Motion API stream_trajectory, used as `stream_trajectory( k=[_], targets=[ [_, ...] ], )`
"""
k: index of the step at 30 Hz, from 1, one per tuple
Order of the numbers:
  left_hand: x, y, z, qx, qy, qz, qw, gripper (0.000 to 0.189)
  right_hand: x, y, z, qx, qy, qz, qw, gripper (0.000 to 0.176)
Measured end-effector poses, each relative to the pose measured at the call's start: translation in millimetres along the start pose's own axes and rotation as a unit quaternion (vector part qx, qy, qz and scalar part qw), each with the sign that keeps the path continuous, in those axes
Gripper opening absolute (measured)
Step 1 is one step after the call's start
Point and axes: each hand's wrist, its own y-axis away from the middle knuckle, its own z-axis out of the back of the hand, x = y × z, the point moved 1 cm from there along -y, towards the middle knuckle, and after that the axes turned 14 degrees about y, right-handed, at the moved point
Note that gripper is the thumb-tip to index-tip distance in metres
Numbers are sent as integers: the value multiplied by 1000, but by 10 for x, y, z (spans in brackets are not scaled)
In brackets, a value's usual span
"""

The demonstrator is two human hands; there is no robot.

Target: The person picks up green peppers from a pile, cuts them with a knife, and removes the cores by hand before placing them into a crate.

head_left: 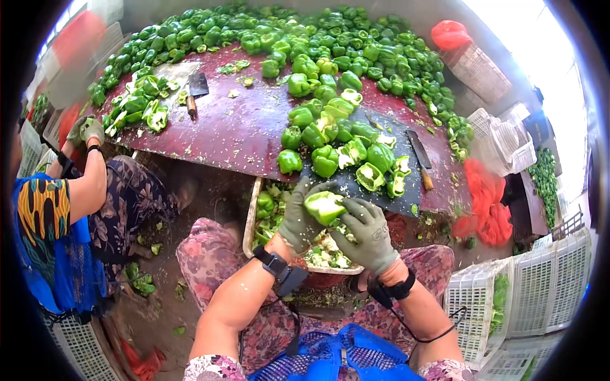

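Observation:
Both my hands wear grey-green gloves and meet over a white crate (249, 222) of pepper scraps between my knees. A cut green bell pepper (325, 207), its pale inside showing, is gripped by my left hand (300, 219). From the other side, my right hand (369, 236) has its fingers at the pepper's edge; whether they press on it is hard to make out. Just beyond lie whole and cut bell peppers (325, 161) on a dark board (406, 202). A cleaver (419, 159) with a wooden handle rests to their right.
A big heap of green peppers (356, 44) covers the back of the red table (222, 136). Another cleaver (194, 94) lies at left, near a seated co-worker (70, 209) with gloved hands. White plastic crates (508, 305) and red net bags (486, 203) stand right.

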Motion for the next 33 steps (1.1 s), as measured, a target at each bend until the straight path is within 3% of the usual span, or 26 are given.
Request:
stream_trajectory(
  k=[3,6,7,9,13,14,16,19,25,29,30,33],
  targets=[
    [-51,41,-84,8,-21,-33,999,57,8,38,4,-30,-72,-86,993,26],
    [-10,88,-68,25,-172,-128,976,48,107,-10,-35,-34,-110,-159,980,34],
    [-14,86,-65,20,-166,-119,979,45,144,-34,-38,-28,-113,-175,978,37],
    [-27,72,-49,8,-153,-101,983,39,197,-73,-59,60,-55,-145,986,46],
    [-61,101,-5,14,-362,-177,915,34,209,-167,-142,172,-120,-164,964,46],
    [-46,77,7,-36,-298,-134,944,33,168,-203,-153,201,-149,-162,954,45],
    [-76,22,118,-40,-331,-144,932,33,128,-203,-222,218,-214,-170,937,37],
    [-47,55,134,-91,-338,-131,928,31,129,-205,-325,259,-182,-129,940,32],
    [32,41,289,-134,-342,-107,924,29,221,-94,-338,235,-121,-161,951,28],
    [115,41,215,-174,-252,-91,948,30,208,104,-499,174,-101,-223,954,29],
    [122,44,188,-166,-267,-109,943,32,217,115,-522,118,-31,-223,967,32],
    [193,-13,249,-195,-360,-231,883,33,160,149,-579,11,-90,-295,951,34]
  ],
)
